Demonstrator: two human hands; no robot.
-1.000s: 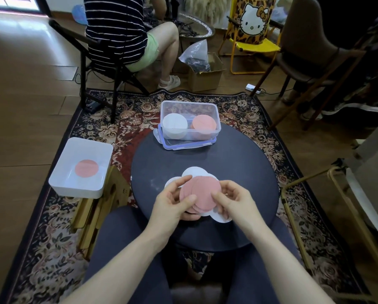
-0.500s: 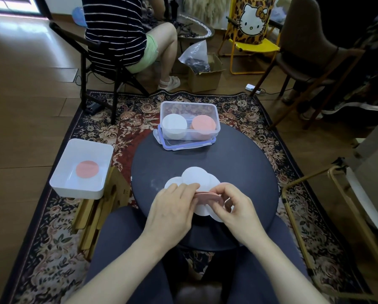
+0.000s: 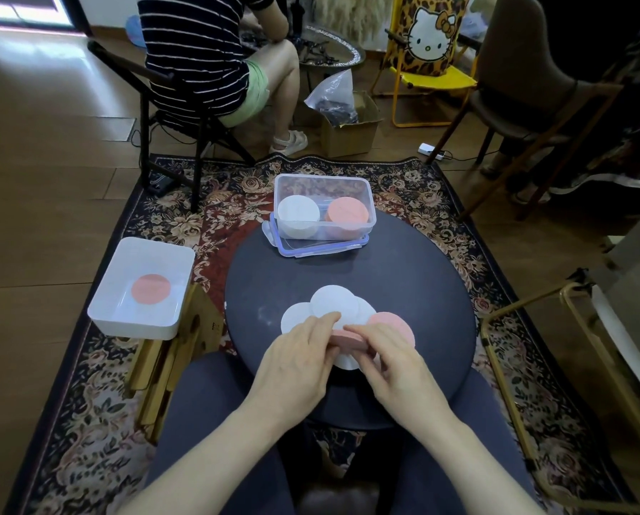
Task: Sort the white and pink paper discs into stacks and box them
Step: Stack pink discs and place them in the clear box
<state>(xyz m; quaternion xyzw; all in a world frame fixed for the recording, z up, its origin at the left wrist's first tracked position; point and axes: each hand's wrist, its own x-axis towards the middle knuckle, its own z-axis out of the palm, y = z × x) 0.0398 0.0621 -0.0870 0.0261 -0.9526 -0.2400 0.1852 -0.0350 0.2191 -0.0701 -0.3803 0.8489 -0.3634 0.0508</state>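
Observation:
Several white discs [image 3: 335, 304] lie overlapped on the round dark table [image 3: 404, 291]. Just above them, my left hand [image 3: 298, 360] and my right hand [image 3: 392, 360] together grip a thin stack of pink discs [image 3: 348, 339] held edge-on. One more pink disc [image 3: 394, 323] lies flat to the right, partly under my right fingers. At the table's far edge a clear plastic box [image 3: 324, 211] holds a white stack [image 3: 298, 215] on its left and a pink stack [image 3: 348, 215] on its right.
The box stands on its blue-rimmed lid [image 3: 318, 247]. A white tray [image 3: 143, 288] with one pink disc [image 3: 151, 289] sits on a wooden stool at the left. A seated person [image 3: 214, 57], chairs and a cardboard carton [image 3: 348, 131] stand beyond the rug.
The fanned pink discs have been gathered into a tight stack turned edge-on between both hands, lower over the white discs. A single pink disc now shows flat at the right.

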